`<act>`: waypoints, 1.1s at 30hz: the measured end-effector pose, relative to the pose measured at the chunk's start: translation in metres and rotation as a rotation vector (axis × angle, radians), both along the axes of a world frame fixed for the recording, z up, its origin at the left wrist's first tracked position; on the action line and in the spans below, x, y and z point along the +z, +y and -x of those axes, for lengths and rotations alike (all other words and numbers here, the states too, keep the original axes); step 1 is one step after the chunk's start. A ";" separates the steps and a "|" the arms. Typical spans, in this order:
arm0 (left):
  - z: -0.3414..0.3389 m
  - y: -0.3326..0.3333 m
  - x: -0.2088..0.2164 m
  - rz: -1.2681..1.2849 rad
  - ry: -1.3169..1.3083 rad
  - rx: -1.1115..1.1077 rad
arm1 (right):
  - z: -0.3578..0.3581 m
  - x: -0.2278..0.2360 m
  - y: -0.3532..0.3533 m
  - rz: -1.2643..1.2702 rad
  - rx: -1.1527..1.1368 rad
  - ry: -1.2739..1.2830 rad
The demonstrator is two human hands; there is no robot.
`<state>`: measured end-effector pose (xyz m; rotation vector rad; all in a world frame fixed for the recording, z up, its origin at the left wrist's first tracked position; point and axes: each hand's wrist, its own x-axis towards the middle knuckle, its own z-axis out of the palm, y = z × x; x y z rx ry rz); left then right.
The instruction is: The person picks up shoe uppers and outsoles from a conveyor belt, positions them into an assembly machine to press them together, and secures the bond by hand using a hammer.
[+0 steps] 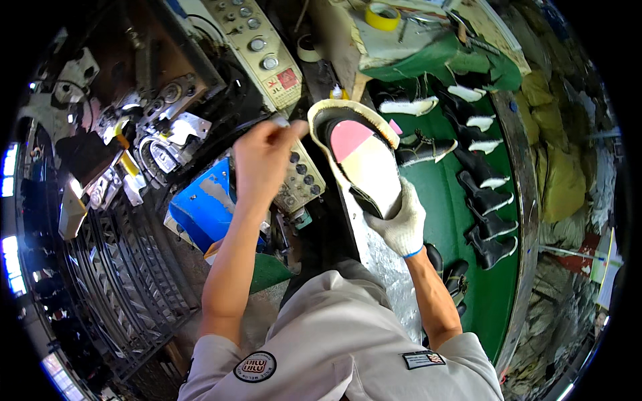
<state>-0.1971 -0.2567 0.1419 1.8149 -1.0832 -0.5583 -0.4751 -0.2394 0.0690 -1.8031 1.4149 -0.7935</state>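
My right hand (406, 224), in a white knit glove with a blue cuff edge, grips the near end of a shoe upper (322, 139). The upper's underside faces up: a cream insole board (374, 175) with a pink section (351, 137) at the far end, ringed by a dark band and a pale rim. Left of the upper's far end, my bare left hand (259, 160) is closed with fingers pinched together, over a control panel's edge. A small whitish spot shows at its fingertips; whether it is something held is unclear.
A machine (167, 93) with metal parts stands at the left, beside a control panel (264, 50) with knobs and a blue metal cover (204, 204). On the right, dark shoe uppers (491, 220) line a green surface (445, 200). Yellow tape (382, 16) and tools lie on a far bench.
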 end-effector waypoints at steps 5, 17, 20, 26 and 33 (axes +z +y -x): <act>-0.083 0.043 -0.003 0.061 0.483 -0.085 | -0.036 0.014 -0.013 -0.682 0.496 -0.822; -0.170 0.130 -0.058 0.100 0.943 0.143 | -0.218 -0.015 0.014 -0.978 0.435 -1.070; -0.199 0.154 -0.078 0.097 0.935 0.220 | -0.252 -0.024 0.024 -0.996 0.439 -0.989; -0.217 0.175 -0.084 0.220 0.838 0.515 | -0.314 -0.037 0.029 -0.914 0.431 -0.760; -0.224 0.179 -0.093 0.364 0.826 0.589 | -0.365 -0.044 0.030 -0.503 0.598 -0.631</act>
